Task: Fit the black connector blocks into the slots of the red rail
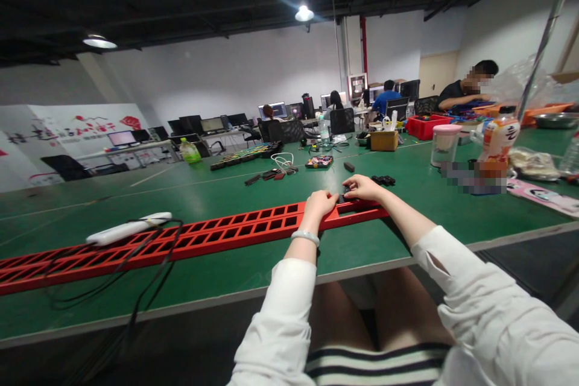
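A seated worker bends over a long red rack [253, 230] lying along the near edge of a green table [203, 193]; the left hand [319, 205] rests on it curled into a fist (anything inside is hidden); the right hand [364, 188] has its fingertips closed on a small black piece [342, 198] near the rack's right end; more black pieces [383, 180] lie just beyond. Done well, the fitting likely wants the rack held still and the piece pressed straight down. Red writing on the wall banner [90, 126] and the bottle [500, 136] label is too blurred to read.
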Tool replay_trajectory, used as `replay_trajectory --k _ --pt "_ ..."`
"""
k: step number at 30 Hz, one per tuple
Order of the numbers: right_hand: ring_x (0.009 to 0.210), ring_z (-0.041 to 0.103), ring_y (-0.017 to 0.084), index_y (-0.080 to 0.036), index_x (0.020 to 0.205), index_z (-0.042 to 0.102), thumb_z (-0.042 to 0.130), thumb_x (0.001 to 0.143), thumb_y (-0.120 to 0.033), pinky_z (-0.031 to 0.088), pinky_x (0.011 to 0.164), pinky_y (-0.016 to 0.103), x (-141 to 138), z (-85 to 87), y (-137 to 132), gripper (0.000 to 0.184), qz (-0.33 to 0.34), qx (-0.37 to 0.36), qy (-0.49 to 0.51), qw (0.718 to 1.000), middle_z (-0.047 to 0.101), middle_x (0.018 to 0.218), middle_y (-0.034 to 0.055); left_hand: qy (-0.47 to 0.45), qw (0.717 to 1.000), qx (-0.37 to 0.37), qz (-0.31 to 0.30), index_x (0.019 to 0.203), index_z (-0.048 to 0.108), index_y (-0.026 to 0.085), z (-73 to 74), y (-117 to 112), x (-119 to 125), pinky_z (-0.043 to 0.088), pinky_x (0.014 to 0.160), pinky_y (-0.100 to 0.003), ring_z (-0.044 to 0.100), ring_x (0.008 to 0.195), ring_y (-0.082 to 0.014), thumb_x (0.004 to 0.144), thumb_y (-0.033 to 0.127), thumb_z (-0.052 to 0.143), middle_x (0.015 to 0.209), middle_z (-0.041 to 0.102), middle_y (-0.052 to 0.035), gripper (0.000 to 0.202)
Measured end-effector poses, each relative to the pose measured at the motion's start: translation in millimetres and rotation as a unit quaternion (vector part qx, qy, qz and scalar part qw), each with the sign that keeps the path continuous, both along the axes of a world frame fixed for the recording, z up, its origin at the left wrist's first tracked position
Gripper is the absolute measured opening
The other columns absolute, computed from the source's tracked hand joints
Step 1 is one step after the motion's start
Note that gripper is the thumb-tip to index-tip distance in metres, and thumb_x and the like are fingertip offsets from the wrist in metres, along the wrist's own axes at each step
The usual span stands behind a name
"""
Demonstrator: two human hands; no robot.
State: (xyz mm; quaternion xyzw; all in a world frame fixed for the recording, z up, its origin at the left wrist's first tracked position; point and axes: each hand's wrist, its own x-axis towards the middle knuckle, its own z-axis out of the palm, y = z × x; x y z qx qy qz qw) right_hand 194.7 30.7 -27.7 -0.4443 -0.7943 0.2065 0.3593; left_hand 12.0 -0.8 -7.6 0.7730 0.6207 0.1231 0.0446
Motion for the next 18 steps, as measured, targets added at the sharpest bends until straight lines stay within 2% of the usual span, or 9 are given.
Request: replay_trajectory --k 8,18 --pt "0.089 0.061 0.019 -0.015 0.11 0.06 0.069 0.063 -0.021 0.049 0.078 0.031 -1.6 -6.2 -4.2 0.048 0.056 -0.028 0.027 0.998 0.065 0.103 0.0093 0.003 1.0 -0.005 -0.002 0.108 0.054 0.018 2.1 -4.6 -0.6 0.047 0.079 -0.037 0.056 0.094 -0.0182 0.087 0.033 0.049 0.11 0.055 -0.0066 0.026" --pt "0.096 0.06 0.02 -0.016 0.109 0.062 0.069 0.064 -0.023 0.046 0.086 0.032 -0.9 -4.4 -6.5 0.046 0.067 -0.028 0.015 0.997 0.064 0.106 0.0086 0.007 1.0 -0.005 -0.021 0.107 0.054 0.016 -3.3 6.4 -3.1 0.047 0.08 -0.038 0.056 0.093 -0.0182 0.087 0.034 0.049 0.108 0.056 -0.0068 0.028"
